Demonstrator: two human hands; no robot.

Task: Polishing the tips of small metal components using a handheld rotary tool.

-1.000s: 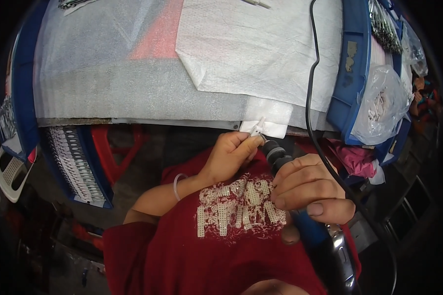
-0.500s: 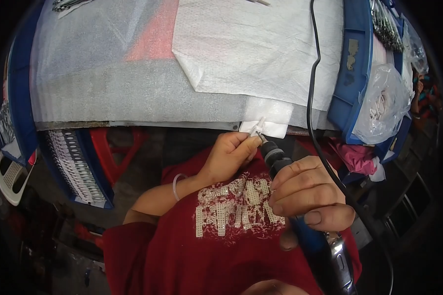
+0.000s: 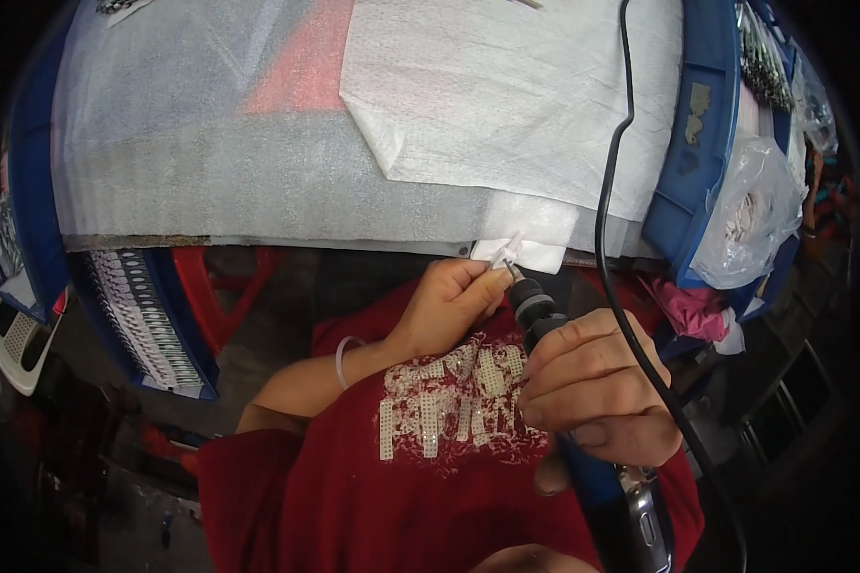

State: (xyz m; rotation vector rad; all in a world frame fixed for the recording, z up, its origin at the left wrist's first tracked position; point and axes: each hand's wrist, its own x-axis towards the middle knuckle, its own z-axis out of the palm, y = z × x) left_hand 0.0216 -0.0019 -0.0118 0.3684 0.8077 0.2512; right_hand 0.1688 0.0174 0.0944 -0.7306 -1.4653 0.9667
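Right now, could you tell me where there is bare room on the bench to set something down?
The grey foam sheet left of the white cloth lies bare. It is crowded at the front edge, where the left hand and rotary tool meet, and by the plastic bag.

Matt foam sheet point(image 3: 258, 181), glossy plastic tool point(image 3: 602, 477)

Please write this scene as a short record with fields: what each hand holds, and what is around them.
left hand: pinches a small white part at the table edge
right hand: wrapped around a handheld rotary tool, tip at the part
cord: black, runs from the tool up across the table
table cover: white foam sheet, white cloth on top
right side: blue bin, clear plastic bag
left side: blue tray of small parts
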